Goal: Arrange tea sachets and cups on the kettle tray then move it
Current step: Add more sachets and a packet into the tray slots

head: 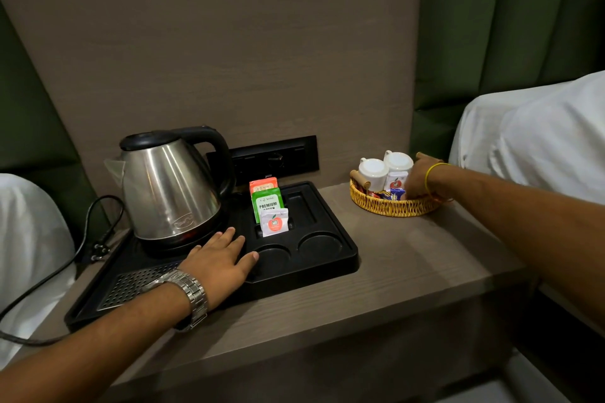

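A black kettle tray [340, 255] lies on the bedside table and carries a steel kettle [170, 186]. Three sachets stand in its left slot: an orange one [263, 185], a green one [267, 203] and a white one [274, 222]. Two round cup recesses at the front hold nothing. My left hand [217, 263] rests flat on the tray, fingers spread. At the right, a wicker basket [386, 206] holds two upturned white cups [373, 172] and several sachets [396, 185]. My right hand [417, 180] reaches into the basket; its fingertips are hidden among the sachets.
The kettle's black cord and plug [98, 252] trail off the table's left edge. A black socket panel [275, 157] sits on the wall behind the tray. White bedding [540, 141] lies to the right and white bedding [29, 239] to the left.
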Demonstrator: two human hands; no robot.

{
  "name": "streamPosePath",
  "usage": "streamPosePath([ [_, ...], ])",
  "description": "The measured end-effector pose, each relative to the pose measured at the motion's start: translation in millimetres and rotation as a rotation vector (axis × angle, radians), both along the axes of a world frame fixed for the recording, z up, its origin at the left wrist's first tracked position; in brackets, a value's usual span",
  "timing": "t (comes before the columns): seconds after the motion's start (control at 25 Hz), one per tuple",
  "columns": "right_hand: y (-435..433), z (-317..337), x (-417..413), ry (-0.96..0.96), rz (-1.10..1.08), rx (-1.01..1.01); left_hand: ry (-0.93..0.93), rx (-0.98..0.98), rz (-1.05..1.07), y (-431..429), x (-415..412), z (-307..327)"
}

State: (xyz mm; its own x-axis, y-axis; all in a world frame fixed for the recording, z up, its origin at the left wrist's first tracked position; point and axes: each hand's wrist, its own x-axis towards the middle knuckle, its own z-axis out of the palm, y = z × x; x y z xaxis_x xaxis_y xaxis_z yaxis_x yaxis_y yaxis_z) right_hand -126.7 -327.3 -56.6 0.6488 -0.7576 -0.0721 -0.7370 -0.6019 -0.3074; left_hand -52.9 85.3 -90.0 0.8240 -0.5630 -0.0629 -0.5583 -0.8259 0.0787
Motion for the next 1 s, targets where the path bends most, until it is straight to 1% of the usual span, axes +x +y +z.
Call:
streamPosePath([
  [0.16,1.6,5.0,-2.5,-0.053,-0.006,0.067,-0.011,-0.005,-0.004,0.0,-0.1,0.2],
  [0.32,3.3,7.3,-3.5,-0.169,-0.044,0.256,-0.012,-0.013,-0.006,1.1,-0.6,-0.4],
  [0.44,10.8,7.3,-1.1,-0.189,-0.028,0.344,-0.025,-0.022,-0.003,1.1,-1.4,-1.4],
  [0.52,13.5,4.6,0.4,-0.245,-0.051,0.378,-0.033,-0.028,-0.004,1.0,-1.4,-1.9],
  [0.6,13.8,1.4,1.6,-0.291,-0.072,0.315,-0.03,-0.028,-0.007,1.1,-0.9,-1.7],
  [0.72,17.1,-1.4,0.4,-0.284,-0.091,0.149,-0.031,-0.022,-0.008,1.6,-1.1,-1.5],
  [0.8,15.2,2.3,-0.8,-0.326,-0.084,0.163,-0.033,-0.024,-0.008,1.8,-1.1,-1.2],
  [0.88,11.9,11.9,-6.4,-0.456,-0.074,0.181,-0.031,-0.025,-0.007,1.5,-0.8,-0.9],
  [1.0,23.5,31.0,-15.0,-0.737,-0.029,0.063,-0.026,-0.019,-0.005,1.4,-0.5,-0.2],
])
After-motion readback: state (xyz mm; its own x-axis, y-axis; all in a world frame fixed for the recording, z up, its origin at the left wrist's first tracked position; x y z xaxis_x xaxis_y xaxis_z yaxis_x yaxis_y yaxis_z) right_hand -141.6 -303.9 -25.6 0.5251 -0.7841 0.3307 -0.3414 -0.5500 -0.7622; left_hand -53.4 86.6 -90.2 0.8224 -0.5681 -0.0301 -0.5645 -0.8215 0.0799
